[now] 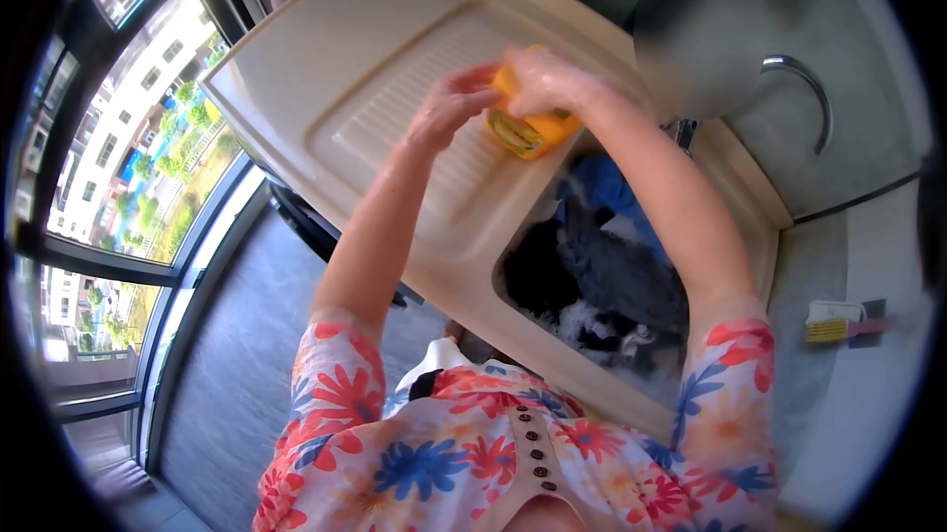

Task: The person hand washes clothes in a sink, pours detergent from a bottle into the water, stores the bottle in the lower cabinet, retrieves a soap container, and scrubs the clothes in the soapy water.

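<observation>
An orange-yellow package (533,128) with a green and yellow label is over the ribbed washboard part (414,103) of the beige sink counter. My right hand (543,81) is wrapped round its upper part. On the package's left side, my left hand (451,106) is raised with bent fingers, its fingertips at or very near the package; whether they touch is unclear. Below and to the right, dark and blue wet clothes (617,256) lie in the basin with some whitish foam.
A curved metal faucet (804,93) stands at the right, near a blurred round grey shape. A yellow brush (829,328) hangs on the right wall. Tall windows (128,138) fill the left side, above the grey floor (256,335).
</observation>
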Demonstrator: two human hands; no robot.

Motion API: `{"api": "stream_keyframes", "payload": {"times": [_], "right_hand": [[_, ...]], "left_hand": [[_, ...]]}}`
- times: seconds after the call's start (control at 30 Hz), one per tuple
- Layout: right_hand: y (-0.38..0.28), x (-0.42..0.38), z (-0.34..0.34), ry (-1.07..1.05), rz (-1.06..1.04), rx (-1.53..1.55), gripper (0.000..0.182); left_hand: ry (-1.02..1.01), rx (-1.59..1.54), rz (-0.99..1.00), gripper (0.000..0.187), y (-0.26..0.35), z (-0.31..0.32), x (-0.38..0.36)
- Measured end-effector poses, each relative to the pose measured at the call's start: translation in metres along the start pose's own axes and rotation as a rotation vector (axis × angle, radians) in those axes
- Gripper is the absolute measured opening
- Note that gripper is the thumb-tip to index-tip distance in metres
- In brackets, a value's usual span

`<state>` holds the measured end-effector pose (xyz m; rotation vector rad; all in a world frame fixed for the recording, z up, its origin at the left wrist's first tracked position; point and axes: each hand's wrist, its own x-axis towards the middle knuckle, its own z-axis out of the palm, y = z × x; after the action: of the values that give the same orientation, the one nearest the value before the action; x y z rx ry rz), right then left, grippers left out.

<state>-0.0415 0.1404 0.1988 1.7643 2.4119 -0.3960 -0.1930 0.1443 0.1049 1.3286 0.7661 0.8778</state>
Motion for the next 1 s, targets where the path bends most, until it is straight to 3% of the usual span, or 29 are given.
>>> {"api": "stream_keyframes", "payload": {"times": [0.03, 0.23, 0.33, 0.47, 0.87, 1.0], "right_hand": [[-0.006, -0.004, -0.001, -0.027, 0.01, -0.037, 0.054], [-0.019, -0.022, 0.011, 0.06, -0.027, -0.197, 0.052], [-0.029, -0.025, 0.025, 0.201, 0.067, -0.338, 0.052], [-0.022, -0.027, 0.038, 0.347, -0.033, -0.431, 0.053], [-0.016, -0.025, 0.031, 0.471, -0.03, -0.439, 0.026], [0.0, -0.028, -0.032, 0.595, -0.019, -0.298, 0.019]], "left_hand": [[0.012, -0.015, 0.004, 0.054, 0.001, 0.003, 0.0], [0.052, -0.177, 0.101, 0.05, -0.009, 0.017, 0.006], [0.122, -0.237, 0.106, 0.044, -0.015, 0.021, 0.011], [0.167, -0.219, 0.098, 0.042, -0.007, 0.023, 0.006], [0.442, -0.184, -0.017, 0.034, 0.003, 0.041, 0.016], [0.366, -0.155, -0.18, 0.039, 0.002, 0.026, -0.004]]}}
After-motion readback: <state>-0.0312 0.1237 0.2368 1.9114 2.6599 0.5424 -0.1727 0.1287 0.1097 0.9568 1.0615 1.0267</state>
